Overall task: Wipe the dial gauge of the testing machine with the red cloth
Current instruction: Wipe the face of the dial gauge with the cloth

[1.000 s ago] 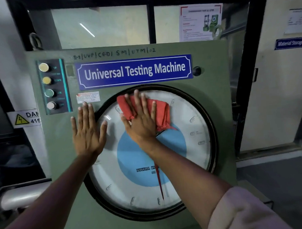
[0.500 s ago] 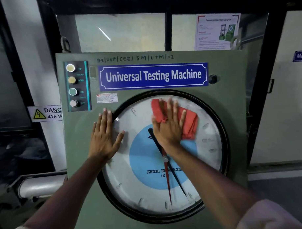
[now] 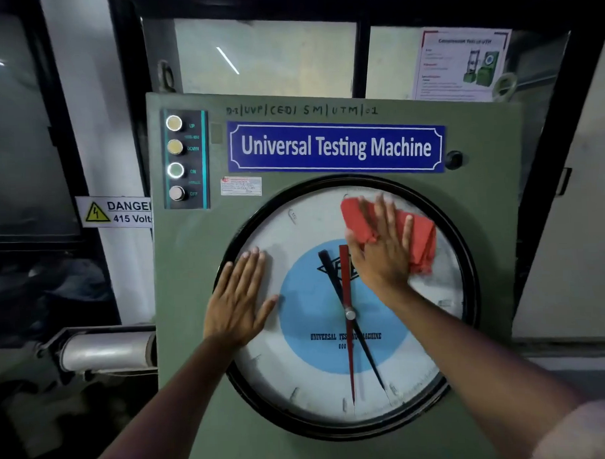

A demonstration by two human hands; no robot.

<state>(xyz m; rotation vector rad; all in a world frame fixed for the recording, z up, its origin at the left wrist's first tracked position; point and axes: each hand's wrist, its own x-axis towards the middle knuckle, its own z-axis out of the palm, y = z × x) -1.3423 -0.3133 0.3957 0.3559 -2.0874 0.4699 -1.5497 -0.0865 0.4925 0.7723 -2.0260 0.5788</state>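
The round dial gauge (image 3: 309, 373) has a black rim, a white face with a blue centre, and red and black pointers. It fills the front of the green testing machine (image 3: 192, 267). My right hand (image 3: 381, 254) lies flat on the red cloth (image 3: 421, 239) and presses it against the glass at the upper right of the dial. My left hand (image 3: 238, 300) rests flat with fingers spread on the dial's left side, over the rim, holding nothing.
A panel of several push buttons (image 3: 185, 159) sits at the machine's upper left, beside a blue nameplate (image 3: 336, 147). A 415 volt danger sign (image 3: 115, 211) hangs on the wall at left, above a metal cylinder (image 3: 106, 349). A door (image 3: 568, 220) stands at right.
My right hand has slid the red cloth rightwards across the top of the dial, from upper left of centre to upper right. My left hand stayed flat at the dial's left edge.
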